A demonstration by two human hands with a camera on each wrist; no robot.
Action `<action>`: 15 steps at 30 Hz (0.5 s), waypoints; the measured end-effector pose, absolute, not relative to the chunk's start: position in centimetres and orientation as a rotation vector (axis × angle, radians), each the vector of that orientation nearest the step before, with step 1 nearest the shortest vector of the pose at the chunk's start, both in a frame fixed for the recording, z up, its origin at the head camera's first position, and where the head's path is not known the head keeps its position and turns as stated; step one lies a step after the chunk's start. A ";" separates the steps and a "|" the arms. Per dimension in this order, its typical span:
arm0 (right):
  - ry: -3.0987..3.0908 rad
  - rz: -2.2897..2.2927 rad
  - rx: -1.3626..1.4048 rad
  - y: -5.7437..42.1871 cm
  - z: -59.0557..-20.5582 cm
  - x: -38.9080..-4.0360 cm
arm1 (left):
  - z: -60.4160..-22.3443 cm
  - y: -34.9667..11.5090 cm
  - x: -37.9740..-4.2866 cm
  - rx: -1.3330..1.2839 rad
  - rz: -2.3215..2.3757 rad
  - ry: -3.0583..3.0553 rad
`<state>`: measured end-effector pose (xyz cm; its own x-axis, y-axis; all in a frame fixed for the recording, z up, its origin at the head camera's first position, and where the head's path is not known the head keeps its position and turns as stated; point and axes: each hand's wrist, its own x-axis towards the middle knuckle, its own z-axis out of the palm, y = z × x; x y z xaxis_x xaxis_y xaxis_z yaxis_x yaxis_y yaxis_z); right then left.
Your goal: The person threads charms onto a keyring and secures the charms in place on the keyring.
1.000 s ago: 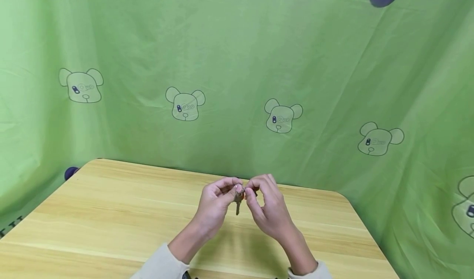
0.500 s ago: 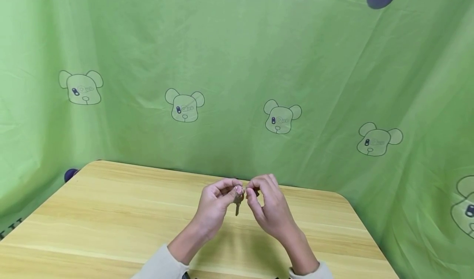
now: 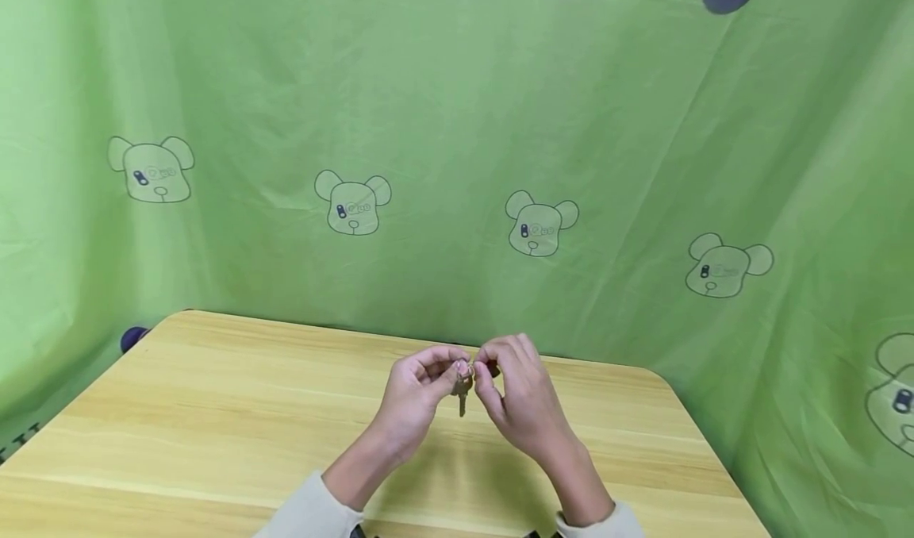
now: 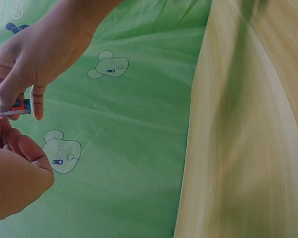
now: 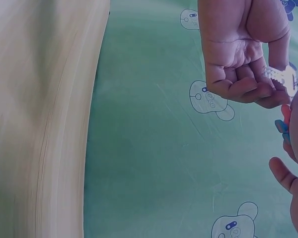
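Both hands meet above the table in the head view. My left hand [image 3: 414, 399] pinches a key ring between thumb and fingers, and a metal key [image 3: 462, 405] hangs down below them. Close beside it, my right hand [image 3: 524, 399] pinches at the ring [image 3: 470, 369] with thumb and forefinger. A small red-and-blue piece [image 4: 22, 105] shows under the right hand's fingers in the left wrist view. The right wrist view has the toothed key [image 5: 275, 74] by the left fingers, with the red-and-blue piece [image 5: 286, 114] next to the right hand. Fingers cover most of the ring.
A wooden table [image 3: 236, 411] with rounded corners lies beneath the hands. Green curtain cloth [image 3: 443, 109] printed with bear heads hangs behind it and at both sides. Light sleeves [image 3: 314, 510] reach in at the bottom edge.
The hanging key has swung slightly to the right. Both hands keep nearly the same place, with small finger movements at the ring.
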<state>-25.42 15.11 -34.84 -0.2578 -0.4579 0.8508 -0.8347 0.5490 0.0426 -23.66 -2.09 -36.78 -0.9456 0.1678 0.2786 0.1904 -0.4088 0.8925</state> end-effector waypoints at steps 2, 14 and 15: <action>-1.894 0.521 1.047 15.1 -34.9 -25.5 | -36.9 -2.1 -23.7 -0.520 -2.576 -1.706; -1.877 0.479 1.010 15.2 -35.0 -25.6 | -37.1 -1.8 -23.6 -0.546 -2.571 -1.742; -1.875 0.478 1.007 15.2 -34.9 -25.6 | -37.1 -1.8 -23.5 -0.552 -2.570 -1.741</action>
<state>-25.58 15.23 -34.94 -0.2382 -0.4452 0.8632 -0.8038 0.5892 0.0820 -23.55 -1.80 -37.05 -0.9386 0.2026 0.2791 0.1840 -0.3903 0.9021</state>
